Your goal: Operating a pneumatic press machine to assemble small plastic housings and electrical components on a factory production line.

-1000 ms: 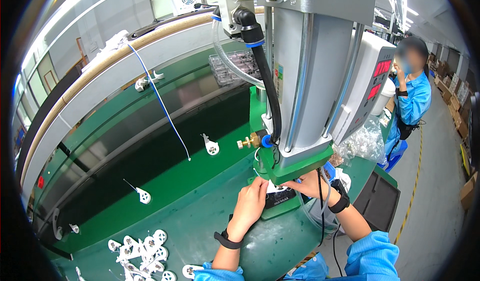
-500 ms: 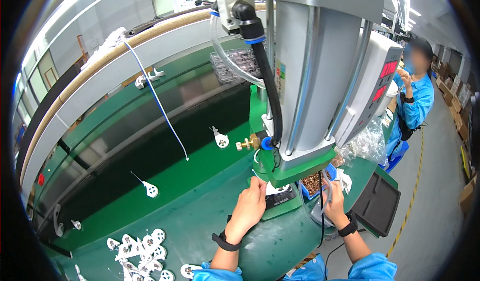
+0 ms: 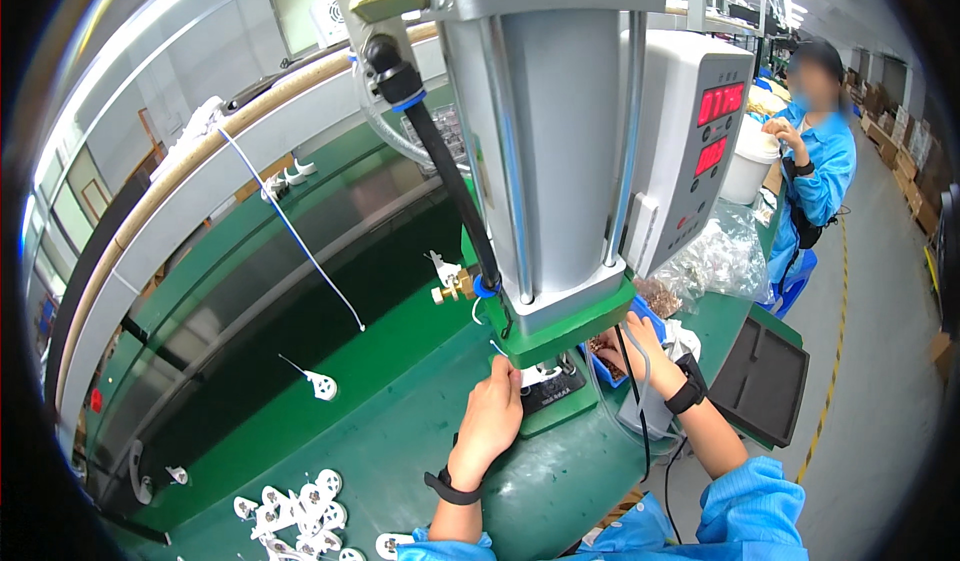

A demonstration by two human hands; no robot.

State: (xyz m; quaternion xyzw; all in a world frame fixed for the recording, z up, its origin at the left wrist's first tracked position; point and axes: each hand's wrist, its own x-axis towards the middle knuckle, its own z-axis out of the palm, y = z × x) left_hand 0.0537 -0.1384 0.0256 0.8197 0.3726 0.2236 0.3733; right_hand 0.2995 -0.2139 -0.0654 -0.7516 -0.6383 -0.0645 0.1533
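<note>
A green-based press stands in front of me, its grey cylinder (image 3: 560, 141) above a black fixture block (image 3: 550, 391). A white plastic part (image 3: 540, 373) lies on the block under the press head. At its left end, my left hand (image 3: 492, 411) is closed, thumb and fingertips pinching the part's edge. My right hand (image 3: 640, 349) reaches behind the thin cables into a blue bin (image 3: 608, 373) of small copper-coloured pieces. Its fingers are curled down among the pieces; whatever is between the fingertips is hidden.
Several white round-ended parts (image 3: 300, 511) lie piled at the lower left; one more (image 3: 322, 386) lies on the green belt. A control box (image 3: 690, 151) with red displays is fixed beside the press. A black tray (image 3: 750, 396) sits right, and a co-worker (image 3: 822, 161) stands beyond.
My right hand has moved away from me and left, from beside the blue bin into it. My left hand stays at the fixture. The whole view has shifted, with the press now farther left.
</note>
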